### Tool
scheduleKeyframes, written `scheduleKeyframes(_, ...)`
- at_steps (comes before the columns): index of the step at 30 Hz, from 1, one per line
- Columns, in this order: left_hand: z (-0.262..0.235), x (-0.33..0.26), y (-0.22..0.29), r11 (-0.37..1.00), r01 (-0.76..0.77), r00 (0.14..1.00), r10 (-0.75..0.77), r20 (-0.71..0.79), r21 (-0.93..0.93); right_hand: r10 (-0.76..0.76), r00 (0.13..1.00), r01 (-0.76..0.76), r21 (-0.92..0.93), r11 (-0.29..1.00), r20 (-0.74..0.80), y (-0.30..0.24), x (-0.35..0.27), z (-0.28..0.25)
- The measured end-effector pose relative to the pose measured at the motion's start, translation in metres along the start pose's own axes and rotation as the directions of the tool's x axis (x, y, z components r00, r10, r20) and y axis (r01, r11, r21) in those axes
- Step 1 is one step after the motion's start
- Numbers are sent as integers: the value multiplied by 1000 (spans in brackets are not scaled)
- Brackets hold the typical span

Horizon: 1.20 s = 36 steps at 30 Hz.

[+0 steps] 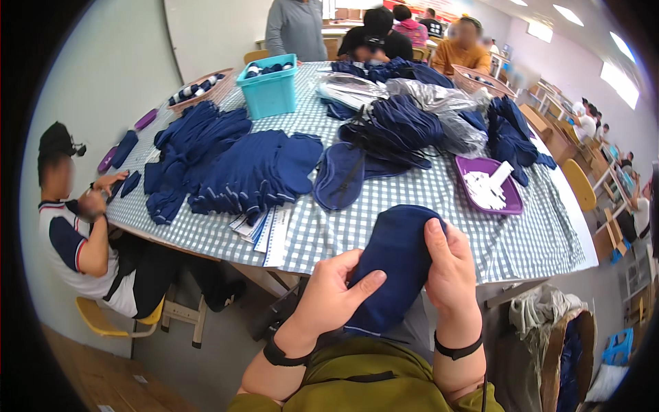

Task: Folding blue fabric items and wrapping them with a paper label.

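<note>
Between my two hands is a navy-blue fabric piece point(391, 264) with a rounded upper end, held up in front of the table's near edge. It looks like a flat pouch or sock, but its exact kind is unclear. My left hand point(336, 285) grips its left side, thumb lying across the front. On its upper right edge my right hand point(449, 264) is closed, thumb on top. Beyond them lies a navy slipper-shaped fabric piece point(340, 177). To its left spreads an overlapping row of navy fabric pieces point(254, 172) with pale stitched edges.
The checked tablecloth point(309, 237) carries printed cards point(276, 237), a purple tray point(518, 204) of white slips, a navy strapped bundle point(401, 123) and a turquoise bin point(271, 96). A person point(86, 233) sits at the left; others are behind the table. A carton point(583, 350) stands at lower right.
</note>
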<state>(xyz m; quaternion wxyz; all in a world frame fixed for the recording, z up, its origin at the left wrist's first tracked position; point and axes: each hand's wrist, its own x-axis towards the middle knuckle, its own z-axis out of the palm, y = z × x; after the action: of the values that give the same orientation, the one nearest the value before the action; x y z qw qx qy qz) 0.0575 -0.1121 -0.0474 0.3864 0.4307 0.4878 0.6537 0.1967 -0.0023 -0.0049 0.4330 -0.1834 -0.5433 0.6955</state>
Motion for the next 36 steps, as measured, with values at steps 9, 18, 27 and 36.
scheduleKeyframes(9,-3,-7,-2,905,-12,967,-98,236,425,-3,997,-2,57,998,82,-2,-12,-10)
scheduleKeyframes(18,0,-16,-3,889,-101,896,-113,429,447,-19,998,12,115,993,65,-14,-17,-16)
scheduleKeyframes(27,-18,-14,2,925,-110,989,137,-49,364,-159,987,155,-150,977,-12,-28,2,-44)
scheduleKeyframes(36,-20,6,13,176,-560,551,809,206,810,-485,870,250,-771,586,-86,12,43,-58)
